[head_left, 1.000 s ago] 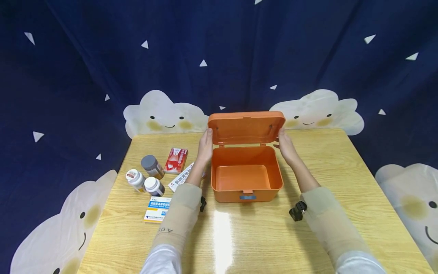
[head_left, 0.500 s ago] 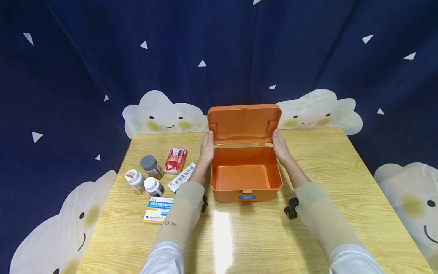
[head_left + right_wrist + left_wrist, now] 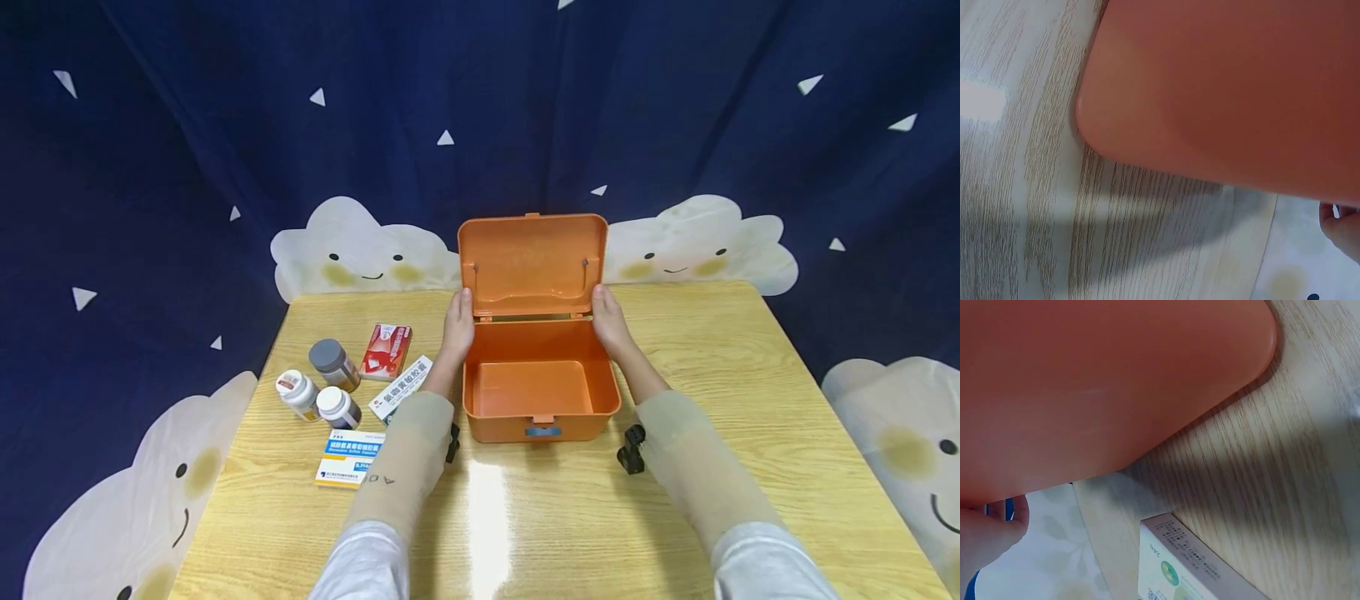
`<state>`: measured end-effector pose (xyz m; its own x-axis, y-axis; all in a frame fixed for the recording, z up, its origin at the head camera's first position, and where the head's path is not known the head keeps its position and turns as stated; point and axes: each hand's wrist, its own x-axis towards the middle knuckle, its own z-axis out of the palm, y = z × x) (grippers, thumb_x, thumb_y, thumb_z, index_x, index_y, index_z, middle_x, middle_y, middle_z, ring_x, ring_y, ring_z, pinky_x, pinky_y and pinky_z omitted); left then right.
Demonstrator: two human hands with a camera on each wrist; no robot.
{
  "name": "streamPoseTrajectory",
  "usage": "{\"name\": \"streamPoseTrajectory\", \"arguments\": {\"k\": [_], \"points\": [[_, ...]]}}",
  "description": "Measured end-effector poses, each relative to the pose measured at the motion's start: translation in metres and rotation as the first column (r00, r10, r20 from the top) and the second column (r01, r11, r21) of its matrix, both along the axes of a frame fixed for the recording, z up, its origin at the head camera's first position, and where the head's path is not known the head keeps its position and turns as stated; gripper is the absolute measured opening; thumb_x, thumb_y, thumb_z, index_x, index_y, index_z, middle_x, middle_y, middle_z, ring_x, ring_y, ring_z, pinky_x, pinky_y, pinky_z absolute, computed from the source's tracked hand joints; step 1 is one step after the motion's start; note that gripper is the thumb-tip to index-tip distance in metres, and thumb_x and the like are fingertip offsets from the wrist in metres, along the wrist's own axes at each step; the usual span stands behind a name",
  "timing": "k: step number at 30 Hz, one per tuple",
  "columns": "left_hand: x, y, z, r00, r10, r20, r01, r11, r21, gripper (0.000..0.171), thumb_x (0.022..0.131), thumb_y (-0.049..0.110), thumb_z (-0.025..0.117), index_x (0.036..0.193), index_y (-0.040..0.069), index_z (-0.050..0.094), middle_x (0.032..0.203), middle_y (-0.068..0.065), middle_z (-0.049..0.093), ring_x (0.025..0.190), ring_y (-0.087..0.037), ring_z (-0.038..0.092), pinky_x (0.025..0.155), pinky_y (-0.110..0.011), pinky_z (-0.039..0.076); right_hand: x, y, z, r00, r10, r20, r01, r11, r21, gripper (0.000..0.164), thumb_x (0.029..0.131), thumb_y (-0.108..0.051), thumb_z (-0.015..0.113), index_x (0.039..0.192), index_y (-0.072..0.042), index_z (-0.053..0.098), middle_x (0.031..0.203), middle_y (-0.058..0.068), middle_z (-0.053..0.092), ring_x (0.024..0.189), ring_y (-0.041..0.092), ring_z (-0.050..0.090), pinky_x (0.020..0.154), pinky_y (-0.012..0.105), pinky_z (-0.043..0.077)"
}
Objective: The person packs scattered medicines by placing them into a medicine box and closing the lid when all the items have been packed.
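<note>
An orange plastic storage box (image 3: 540,427) stands on the table with its hinged lid (image 3: 532,258) tipped up and back. Its inside is bare. My left hand (image 3: 457,327) grips the lid's lower left edge, thumb in front. At the opposite edge my right hand (image 3: 611,322) holds the lid the same way. The fingers behind the lid are hidden in the head view. In the left wrist view, curled fingers (image 3: 1019,515) show past the box wall; in the right wrist view, the fingers (image 3: 1329,222) also curl at the edge.
Left of the box lie a red medicine box (image 3: 386,351), a white medicine box (image 3: 401,388) and a blue-and-white one (image 3: 348,458). Beside them stand a grey-capped bottle (image 3: 334,364) and two white-capped bottles, one with a red label (image 3: 297,393), one dark (image 3: 338,407). A curtain hangs behind the table.
The lid has swung further up and back. My right hand has moved left onto the lid's right edge, and the left hand has shifted slightly right and down.
</note>
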<state>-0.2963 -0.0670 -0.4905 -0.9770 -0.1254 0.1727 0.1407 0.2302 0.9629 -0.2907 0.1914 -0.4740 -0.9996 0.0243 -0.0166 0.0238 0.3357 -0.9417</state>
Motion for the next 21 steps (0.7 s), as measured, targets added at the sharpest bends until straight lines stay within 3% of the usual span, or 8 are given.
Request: {"name": "streamPoseTrajectory", "arguments": {"k": [2,6,7,9,13,15,18,21], "points": [[-0.013,-0.003,-0.019,1.0,-0.019,0.004,0.019,1.0,-0.007,0.049,0.099,0.038,0.026,0.123,0.002,0.049,0.118,-0.018,0.055,0.113,-0.029,0.049,0.099,-0.038,0.034,-0.001,-0.001,-0.002,1.0,-0.014,-0.006,0.014,1.0,0.014,0.06,0.099,-0.038,0.017,0.14,0.004,0.024,0.144,0.023,0.025,0.135,0.031,0.019,0.11,0.041,0.014],[-0.059,-0.01,-0.087,0.999,0.005,-0.048,-0.008,0.998,-0.058,0.049,0.096,0.049,0.028,0.114,0.01,0.053,0.107,-0.011,0.058,0.1,-0.023,0.054,0.087,-0.033,0.041,-0.003,-0.002,-0.004,1.0,-0.027,-0.007,0.027,0.999,0.039,0.054,0.1,-0.037,0.019,0.129,0.005,0.037,0.129,0.026,0.04,0.121,0.033,0.034,0.106,0.045,0.023],[-0.063,-0.012,-0.093,1.0,-0.016,-0.009,0.015,0.997,-0.07,0.049,0.097,0.047,0.027,0.118,0.01,0.051,0.111,-0.012,0.057,0.105,-0.024,0.053,0.091,-0.035,0.04,-0.003,-0.002,-0.004,1.0,-0.026,-0.004,0.026,0.999,0.038,0.054,0.1,-0.036,0.019,0.127,0.006,0.038,0.125,0.026,0.041,0.117,0.033,0.036,0.105,0.045,0.024],[-0.075,-0.013,-0.11,1.0,-0.007,-0.015,0.006,0.996,-0.093,0.049,0.097,0.047,0.027,0.116,0.009,0.052,0.11,-0.012,0.057,0.103,-0.025,0.053,0.088,-0.035,0.041,-0.003,-0.002,-0.004,1.0,-0.02,0.001,0.02,0.999,0.039,0.052,0.1,-0.034,0.02,0.127,0.007,0.038,0.125,0.027,0.041,0.116,0.034,0.036,0.104,0.046,0.025],[-0.072,-0.017,-0.107,0.997,-0.055,0.048,0.059,0.995,-0.079,0.052,0.097,0.045,0.025,0.125,0.008,0.049,0.121,-0.013,0.055,0.115,-0.026,0.049,0.098,-0.037,0.036,-0.002,-0.002,-0.003,1.0,-0.006,0.003,0.006,0.998,0.067,0.051,0.101,-0.031,0.02,0.125,0.009,0.037,0.125,0.028,0.041,0.117,0.035,0.036,0.103,0.047,0.026],[-0.071,-0.016,-0.11,0.999,-0.029,0.015,0.03,0.996,-0.078,0.053,0.095,0.05,0.03,0.122,0.009,0.051,0.118,-0.013,0.056,0.112,-0.026,0.051,0.096,-0.035,0.037,-0.001,-0.003,-0.003,1.0,-0.003,0.004,0.003,0.997,0.081,0.049,0.101,-0.031,0.021,0.123,0.009,0.038,0.122,0.027,0.042,0.116,0.034,0.037,0.102,0.047,0.026],[-0.071,-0.019,-0.112,0.995,-0.075,0.06,0.079,0.995,-0.068,0.055,0.097,0.048,0.024,0.129,0.009,0.047,0.126,-0.012,0.053,0.12,-0.024,0.046,0.102,-0.036,0.032,0.001,-0.003,-0.002,1.0,0.001,0.018,-0.002,0.996,0.089,0.047,0.101,-0.031,0.02,0.116,0.009,0.038,0.112,0.028,0.041,0.107,0.035,0.037,0.096,0.048,0.029],[-0.074,-0.017,-0.12,1.0,-0.019,0.009,0.02,0.994,-0.104,0.056,0.096,0.05,0.028,0.124,0.006,0.051,0.122,-0.014,0.055,0.115,-0.026,0.05,0.097,-0.033,0.037,0.003,-0.003,-0.001,0.999,0.005,0.033,-0.009,0.994,0.111,0.046,0.101,-0.03,0.02,0.117,0.009,0.038,0.116,0.028,0.041,0.112,0.036,0.038,0.097,0.049,0.029]]}}
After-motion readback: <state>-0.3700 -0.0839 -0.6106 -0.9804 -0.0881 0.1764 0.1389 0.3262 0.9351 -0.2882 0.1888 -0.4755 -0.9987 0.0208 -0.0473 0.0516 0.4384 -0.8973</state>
